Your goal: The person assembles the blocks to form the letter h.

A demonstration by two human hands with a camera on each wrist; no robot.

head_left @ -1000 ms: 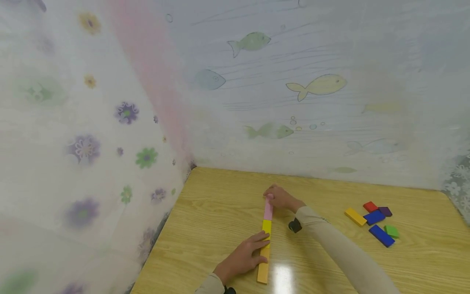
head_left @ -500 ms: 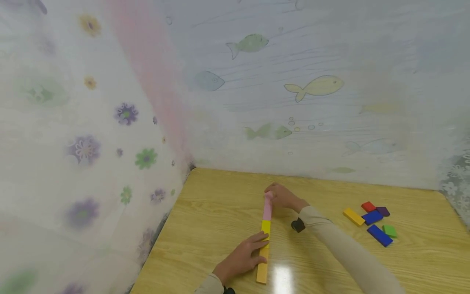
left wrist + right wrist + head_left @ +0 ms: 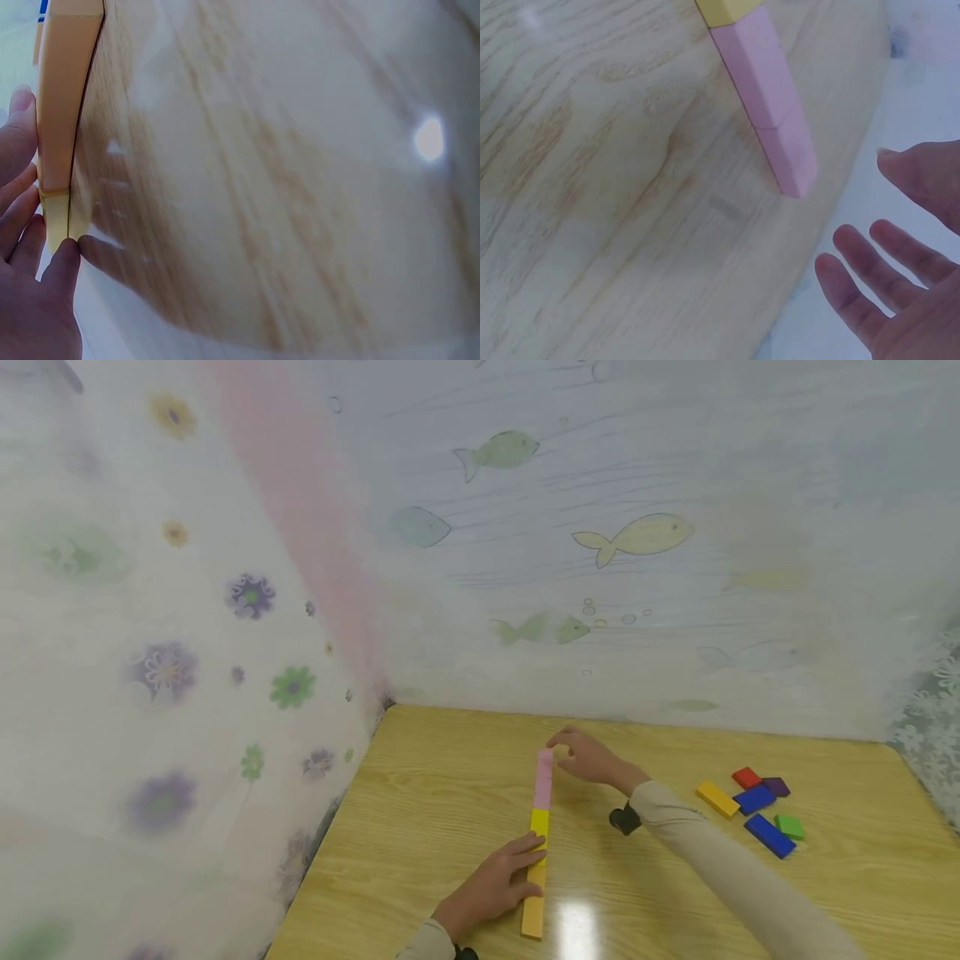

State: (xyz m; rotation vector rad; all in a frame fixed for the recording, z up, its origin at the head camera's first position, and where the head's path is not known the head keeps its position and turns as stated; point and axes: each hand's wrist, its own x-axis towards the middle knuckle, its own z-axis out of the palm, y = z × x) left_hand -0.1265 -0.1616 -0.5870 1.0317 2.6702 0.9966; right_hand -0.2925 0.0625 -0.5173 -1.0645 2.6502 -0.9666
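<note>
A straight row of flat coloured blocks runs away from me over the table. Its near end is an orange block [image 3: 533, 917], followed by yellow [image 3: 539, 821], then a longer pink block [image 3: 543, 792] and a shorter pink block [image 3: 545, 758] at the far end. My left hand [image 3: 491, 887] lays straight fingers across the yellow part, its thumb at the orange block. In the left wrist view those fingertips touch the side of the yellow block [image 3: 56, 214]. My right hand [image 3: 592, 758] holds nothing. In the right wrist view, its parted fingers stand apart from the pink end block [image 3: 791, 161].
Loose blocks lie at the right of the wooden table [image 3: 645, 893]: an orange one [image 3: 717, 799], a red one [image 3: 746, 777], a purple one [image 3: 776, 787], two blue ones [image 3: 770, 836] and a green one [image 3: 789, 827]. Patterned sheets [image 3: 420, 602] hang behind and left.
My right hand has let go of the pink end block and drawn back slightly to the right, uncovering it. The left hand stays on the row. The head view has shifted slightly.
</note>
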